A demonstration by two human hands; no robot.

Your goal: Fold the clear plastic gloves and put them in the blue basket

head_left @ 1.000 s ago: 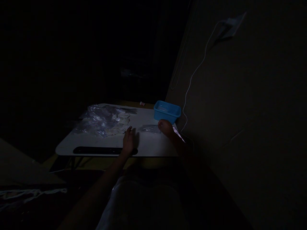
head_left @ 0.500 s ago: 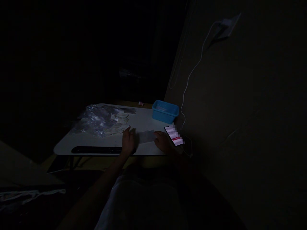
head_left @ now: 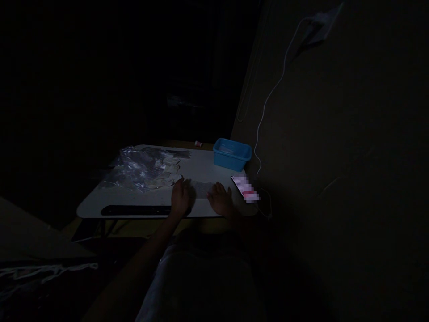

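reader: what lies nearest, taking the sheet as the clock's centre and twelve as the far side?

author: a pale garment (head_left: 201, 277) at six; then, at eight, the dark slot (head_left: 134, 209) along the near edge of the white folding table (head_left: 197, 164).

reader: and the hands?

author: the left hand (head_left: 180, 197) is at nine, partly curled; the gloom hides whether it grasps anything. the right hand (head_left: 221, 200), at four, is unclenched, fingers spread over the right end. the thin clear plastic sheet (head_left: 202, 190) lies between them on the tabletop.

reader: what could go wrong?

author: uneven pressure could crease or skid so thin a film; poor light could hide a fold. a rightward sweep might knock the lit smartphone (head_left: 240, 184), at three, near the table's edge.

reader: what else surrounds it?

author: crumpled clear plastic (head_left: 139, 167) and pale flat pieces (head_left: 171, 167) at ten, crowding the left hand; the blue plastic basin (head_left: 229, 161) at one, limiting reach; beyond, a small white-and-red container (head_left: 198, 144) at twelve, and a white cable (head_left: 264, 105) up the wall (head_left: 351, 134), which could snag a wide movement.
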